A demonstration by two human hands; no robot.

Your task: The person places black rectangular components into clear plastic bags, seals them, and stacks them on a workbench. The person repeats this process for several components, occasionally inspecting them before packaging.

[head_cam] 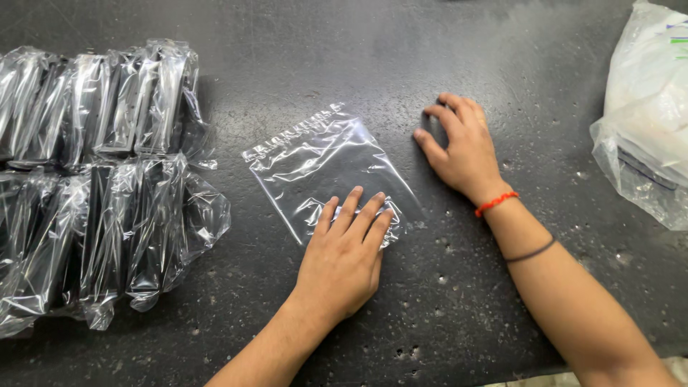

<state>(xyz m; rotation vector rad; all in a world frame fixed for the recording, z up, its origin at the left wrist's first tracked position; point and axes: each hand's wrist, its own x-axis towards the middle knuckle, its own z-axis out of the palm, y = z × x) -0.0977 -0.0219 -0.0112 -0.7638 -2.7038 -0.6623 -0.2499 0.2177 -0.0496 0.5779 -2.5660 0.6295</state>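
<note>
A clear, empty plastic bag (322, 165) with a strip along its far edge lies flat on the dark speckled table (444, 301). My left hand (344, 254) rests palm down with its fingers spread on the bag's near corner. My right hand (462, 147) lies flat on the table just right of the bag, fingers curled a little, covering something small and dark that I cannot make out. A red string and a thin dark band circle my right wrist.
Two rows of dark flat items sealed in clear bags (93, 179) lie at the left of the table. A large clear bag of white material (648, 115) sits at the right edge.
</note>
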